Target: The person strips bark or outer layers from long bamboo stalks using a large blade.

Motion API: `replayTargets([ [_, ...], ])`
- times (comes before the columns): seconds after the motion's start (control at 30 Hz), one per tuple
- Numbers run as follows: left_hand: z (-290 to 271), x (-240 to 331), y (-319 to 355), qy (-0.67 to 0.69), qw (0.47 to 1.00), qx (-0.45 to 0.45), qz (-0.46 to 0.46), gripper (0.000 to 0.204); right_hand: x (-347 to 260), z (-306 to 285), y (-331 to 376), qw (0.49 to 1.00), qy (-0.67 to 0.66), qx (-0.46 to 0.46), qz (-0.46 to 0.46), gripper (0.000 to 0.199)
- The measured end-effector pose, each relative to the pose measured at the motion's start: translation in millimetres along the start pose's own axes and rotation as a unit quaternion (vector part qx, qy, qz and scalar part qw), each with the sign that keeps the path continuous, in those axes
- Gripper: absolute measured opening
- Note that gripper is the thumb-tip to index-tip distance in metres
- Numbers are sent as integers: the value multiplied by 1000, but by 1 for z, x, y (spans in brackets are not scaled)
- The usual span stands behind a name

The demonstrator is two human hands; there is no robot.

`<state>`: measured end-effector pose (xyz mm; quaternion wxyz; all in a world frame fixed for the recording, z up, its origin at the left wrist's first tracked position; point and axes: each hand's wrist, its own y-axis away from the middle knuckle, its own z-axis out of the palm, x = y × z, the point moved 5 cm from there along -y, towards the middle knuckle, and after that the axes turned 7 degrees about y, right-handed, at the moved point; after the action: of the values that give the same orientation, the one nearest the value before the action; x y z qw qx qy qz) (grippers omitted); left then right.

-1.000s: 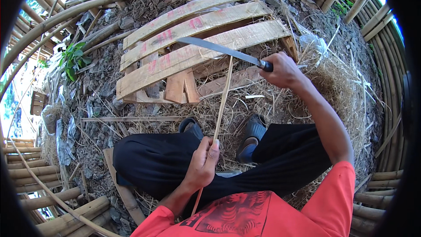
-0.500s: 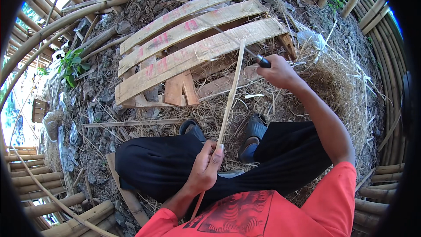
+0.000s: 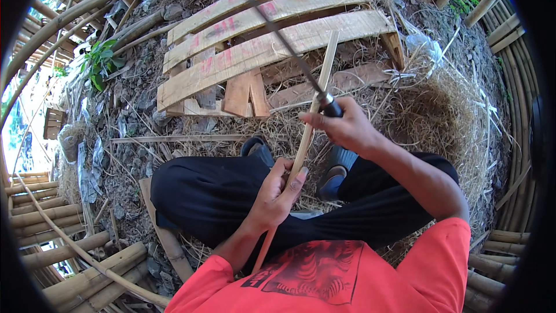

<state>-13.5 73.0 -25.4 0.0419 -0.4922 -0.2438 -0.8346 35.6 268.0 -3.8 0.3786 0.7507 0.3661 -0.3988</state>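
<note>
My left hand (image 3: 275, 196) is closed around a long, thin bamboo strip (image 3: 304, 144). The strip slants from near my waist up and away, its far tip in front of the slats. My right hand (image 3: 352, 129) grips the black handle of a knife (image 3: 329, 105), whose long, narrow dark blade is blurred and points up and left. The handle end of the blade overlaps the strip, above my left hand; whether they touch, I cannot tell. My right thumb stretches out toward the strip.
Ahead lies a wooden slatted crate (image 3: 272, 47) with curved-looking boards. Fine shavings (image 3: 431, 107) cover the ground on the right. Bamboo fencing (image 3: 515, 110) stands at the sides. A leafy plant (image 3: 99, 62) grows at the left. My feet are between crate and knees.
My right hand has moved down and left with the knife, bringing the handle to the strip. The left hand has risen slightly with the strip. The view has tilted a little.
</note>
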Motion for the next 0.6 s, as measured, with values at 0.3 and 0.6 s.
replayTargets([
  [0.3,3,-4,5,14,996,-55,-73,30,6,-89,-24,956,-188,223,21,36],
  [0.6,-13,2,4,-39,999,-3,18,49,-29,-11,32,891,402,-33,-207,19],
])
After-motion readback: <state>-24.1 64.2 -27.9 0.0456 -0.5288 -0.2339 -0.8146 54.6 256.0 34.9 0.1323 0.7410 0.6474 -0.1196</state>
